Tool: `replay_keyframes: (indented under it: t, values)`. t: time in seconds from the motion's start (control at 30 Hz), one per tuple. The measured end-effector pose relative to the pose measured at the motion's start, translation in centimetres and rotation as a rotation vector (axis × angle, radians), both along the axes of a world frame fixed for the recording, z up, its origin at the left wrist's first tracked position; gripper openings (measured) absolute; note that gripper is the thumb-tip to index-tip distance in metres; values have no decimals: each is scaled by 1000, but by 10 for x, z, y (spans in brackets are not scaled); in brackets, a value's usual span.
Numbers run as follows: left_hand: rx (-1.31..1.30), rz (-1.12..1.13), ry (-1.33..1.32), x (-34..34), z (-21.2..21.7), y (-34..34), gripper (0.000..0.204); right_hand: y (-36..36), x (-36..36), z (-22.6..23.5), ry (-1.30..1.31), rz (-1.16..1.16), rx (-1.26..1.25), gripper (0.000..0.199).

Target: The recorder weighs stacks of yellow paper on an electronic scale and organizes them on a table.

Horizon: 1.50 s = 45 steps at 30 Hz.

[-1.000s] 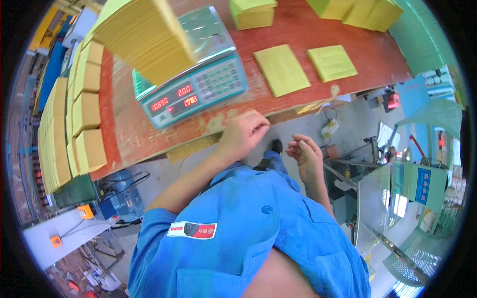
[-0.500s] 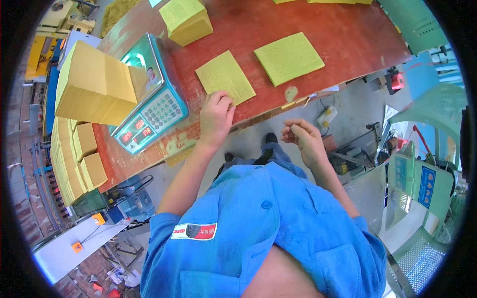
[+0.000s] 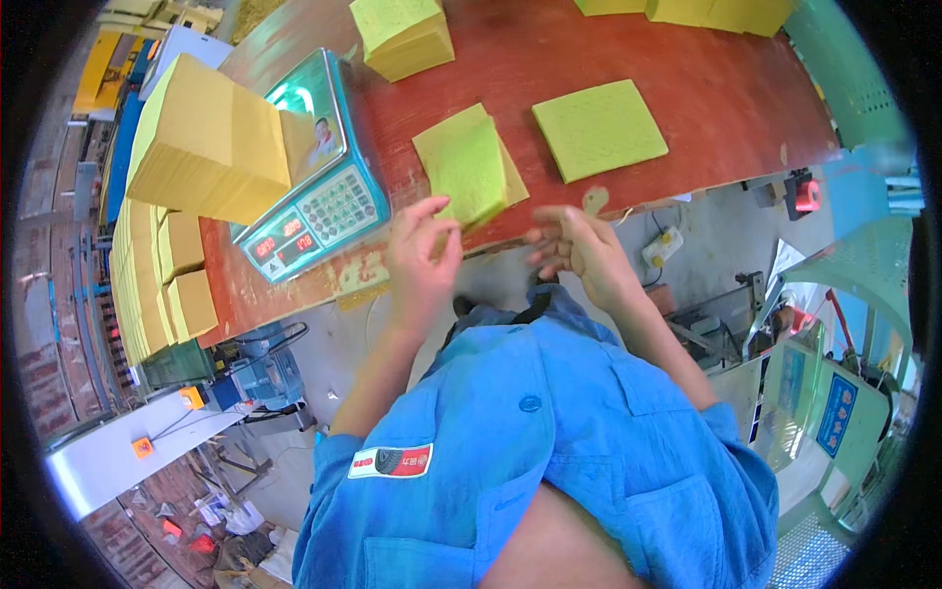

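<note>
My left hand (image 3: 424,257), slightly blurred, is at the near left edge of a small pile of yellow paper sheets (image 3: 514,184). Its thumb and fingers pinch the near edge of the top yellow paper sheet (image 3: 466,162), which bows up and sits askew over the paper beneath. Off the table's near edge, my right hand (image 3: 587,253) hangs with fingers spread and nothing in them. A flat yellow paper stack (image 3: 601,131) lies to the right of the pile. On the left, a teal digital scale (image 3: 339,211) carries a tall block of yellow paper (image 3: 211,142).
The red worn table (image 3: 500,54) ends just in front of my body. Another yellow stack (image 3: 404,39) stands behind the pile, with more paper (image 3: 721,12) at the far right. Paper bundles (image 3: 189,306) line the left. Green metal frames (image 3: 859,226) stand at right.
The top sheet was flat and is now raised and shifted on the pile. My right hand has moved left, closer to the left hand, and its fingers have spread.
</note>
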<state>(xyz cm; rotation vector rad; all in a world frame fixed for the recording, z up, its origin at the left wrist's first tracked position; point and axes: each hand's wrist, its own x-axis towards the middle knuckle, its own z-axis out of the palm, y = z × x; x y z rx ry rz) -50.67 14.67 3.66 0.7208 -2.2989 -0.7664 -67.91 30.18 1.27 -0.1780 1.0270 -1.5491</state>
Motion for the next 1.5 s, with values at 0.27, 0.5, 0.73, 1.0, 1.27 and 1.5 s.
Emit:
replay_keyframes:
  t: [0.27,0.5,0.73,1.0,1.27,1.5]
  values:
    - [749,119,200,54,-42,27,52,-41,30,8,968,116,-79,24]
    - [1208,135,526,113,103,-47,12,-93,87,155,1012,148,-337,23]
    - [462,73,476,149,260,-243,22,-302,114,260,891,30,-602,27]
    - [510,180,63,155,254,-352,22,-399,112,246,984,83,-238,52]
    - [506,171,34,159,235,-358,29,-403,116,236,1048,35,-228,51]
    - [496,143,36,162,230,-349,26,-396,118,227,1198,-26,-299,48]
